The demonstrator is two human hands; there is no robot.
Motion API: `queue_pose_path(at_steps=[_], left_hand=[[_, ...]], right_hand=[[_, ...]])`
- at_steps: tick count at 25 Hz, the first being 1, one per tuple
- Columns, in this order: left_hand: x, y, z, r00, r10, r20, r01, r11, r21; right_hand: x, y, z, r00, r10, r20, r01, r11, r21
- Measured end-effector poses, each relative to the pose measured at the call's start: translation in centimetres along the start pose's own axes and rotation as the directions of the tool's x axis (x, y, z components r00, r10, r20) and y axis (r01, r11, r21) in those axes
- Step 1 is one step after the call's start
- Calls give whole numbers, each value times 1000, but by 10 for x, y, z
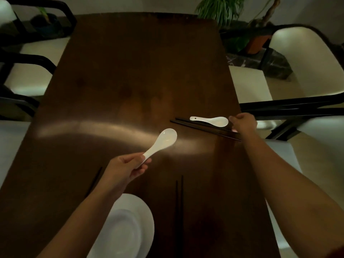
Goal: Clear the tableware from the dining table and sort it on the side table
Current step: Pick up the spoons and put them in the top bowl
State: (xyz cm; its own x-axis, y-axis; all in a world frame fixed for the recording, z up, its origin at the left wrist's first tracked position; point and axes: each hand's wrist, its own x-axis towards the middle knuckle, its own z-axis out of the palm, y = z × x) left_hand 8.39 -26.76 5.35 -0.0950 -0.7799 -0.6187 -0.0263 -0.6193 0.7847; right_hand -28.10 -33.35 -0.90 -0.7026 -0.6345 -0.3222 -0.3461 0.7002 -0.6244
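Observation:
My left hand (125, 169) holds a white ceramic spoon (162, 141) by its handle, bowl raised over the dark wooden dining table (130, 81). A second white spoon (210, 120) lies across a pair of black chopsticks (197, 126) near the table's right edge. My right hand (243, 122) rests at the thick end of those chopsticks, fingers curled down on them; the grip itself is hidden. A white plate (130, 226) sits at the near edge, partly under my left forearm. Another black chopstick pair (179, 202) lies right of the plate. One more dark chopstick (95, 178) shows left of my left wrist.
Cream chairs with black frames stand on both sides: one at right (301, 71), others at left (28, 79). Potted plants (223, 10) stand beyond the table's far right corner. A bright streak of light crosses the tabletop.

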Motion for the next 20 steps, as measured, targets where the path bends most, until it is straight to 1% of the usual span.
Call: queue_pose_path(at_steps=[2,5,6,7,8,9,10,11,12,13,14,16,17,18,20], left_hand=[[10,2,5,1000,3,-15,-3,1000,-1],[14,3,10,1000,1,-25,-1,1000,-14],[14,3,10,1000,0,-30,0,1000,-19],[14,3,10,999,-4,-35,3,1000,-22],[13,2,9,999,-8,-40,7,1000,-25],[12,2,8,999,-10,-43,9,1000,-28],[11,2,6,999,-10,-43,9,1000,-28],[9,3,4,999,-6,-43,5,1000,-22],[7,4,2,999,-1,-40,1,1000,-15],[4,5,0,999,5,-35,-6,1000,-12],[1,7,-1,1000,13,-28,-14,1000,-12],[-10,12,-5,1000,30,-2,-30,999,-15],[-15,14,-7,999,38,12,-37,999,-19],[-21,15,-9,999,42,20,-42,999,-28],[-32,17,-17,999,39,20,-38,998,-51]], right_hand=[[22,-5,9,1000,-14,22,16,998,-65],[33,-4,21,994,42,104,-26,988,-150],[33,-1,25,991,33,133,-9,984,-179],[30,0,27,991,12,133,12,983,-183],[25,-2,26,995,-10,102,26,988,-155],[19,-6,22,998,-23,66,26,998,-55],[11,-14,15,997,-34,66,26,993,119],[-1,-27,8,990,-61,124,18,947,322],[-16,-42,0,969,-114,220,-6,877,480],[-36,-57,-6,931,-175,321,-34,832,553],[-60,-70,-9,877,-240,416,-45,822,568],[-113,-87,-7,772,-343,536,25,858,512],[-137,-92,-5,745,-370,555,85,878,471],[-157,-96,-2,736,-393,551,147,888,436],[-180,-100,-1,740,-428,519,229,886,404]])
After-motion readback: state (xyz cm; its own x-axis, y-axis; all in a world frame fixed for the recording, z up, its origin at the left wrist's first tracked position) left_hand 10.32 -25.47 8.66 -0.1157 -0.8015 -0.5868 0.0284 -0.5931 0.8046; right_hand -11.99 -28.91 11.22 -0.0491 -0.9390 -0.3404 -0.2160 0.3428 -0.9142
